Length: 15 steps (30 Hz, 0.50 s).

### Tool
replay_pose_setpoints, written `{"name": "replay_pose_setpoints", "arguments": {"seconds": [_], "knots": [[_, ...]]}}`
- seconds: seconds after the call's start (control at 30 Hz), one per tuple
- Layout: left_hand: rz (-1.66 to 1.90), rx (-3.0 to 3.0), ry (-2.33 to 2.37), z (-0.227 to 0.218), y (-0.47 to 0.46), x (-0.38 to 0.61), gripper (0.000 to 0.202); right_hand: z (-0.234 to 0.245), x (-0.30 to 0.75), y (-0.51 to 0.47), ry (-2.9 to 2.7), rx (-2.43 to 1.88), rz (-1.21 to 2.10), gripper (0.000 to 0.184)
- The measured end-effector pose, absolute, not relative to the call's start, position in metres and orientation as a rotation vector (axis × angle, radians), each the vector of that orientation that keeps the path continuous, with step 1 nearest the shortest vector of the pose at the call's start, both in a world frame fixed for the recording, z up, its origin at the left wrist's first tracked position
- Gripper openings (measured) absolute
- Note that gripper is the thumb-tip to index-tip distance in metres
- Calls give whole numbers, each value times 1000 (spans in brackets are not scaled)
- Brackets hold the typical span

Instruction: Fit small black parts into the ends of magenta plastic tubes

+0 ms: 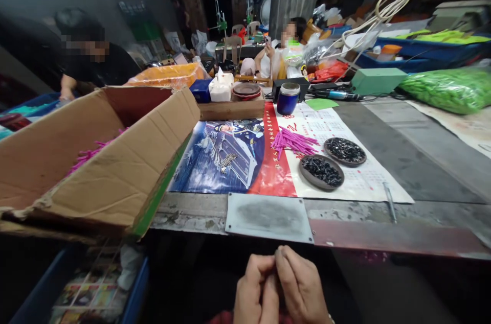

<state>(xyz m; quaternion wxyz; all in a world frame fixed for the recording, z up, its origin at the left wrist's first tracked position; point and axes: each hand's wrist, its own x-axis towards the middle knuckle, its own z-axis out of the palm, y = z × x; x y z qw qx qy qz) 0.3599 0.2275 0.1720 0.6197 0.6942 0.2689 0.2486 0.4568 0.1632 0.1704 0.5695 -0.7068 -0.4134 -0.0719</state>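
My view: left hand and right hand meet at the fingertips, fingers curled, in front of the counter; I can't tell whether they pinch anything. Nearest: pale plate, on the counter's near edge.

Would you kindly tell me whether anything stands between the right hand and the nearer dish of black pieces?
Nothing upright visibly stands between the right hand and the nearer dish. Only the flat grey plate at the table's near edge and a strip of the poster lie low along the way.
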Motion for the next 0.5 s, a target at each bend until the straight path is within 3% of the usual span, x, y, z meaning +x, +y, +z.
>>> {"name": "replay_pose_setpoints", "arguments": {"seconds": [0.1, 0.2, 0.33, 0.4, 0.5], "knots": [[584, 1587, 553, 176, 227, 359, 29, 179, 455, 158, -898, -1628, -35, 32], [538, 1574, 487, 177, 229, 358, 30, 183, 455, 156, -950, -1690, -200, 25], [479, 1562, 442, 173, 230, 354, 30, 181, 453, 160, -986, -1729, -365, 31], [447, 1545, 456, 172, 231, 354, 29, 179, 451, 162, -956, -1745, -269, 35], [386, 1469, 492, 175, 231, 354, 25, 177, 448, 160, -732, -1720, 133, 40]]}}
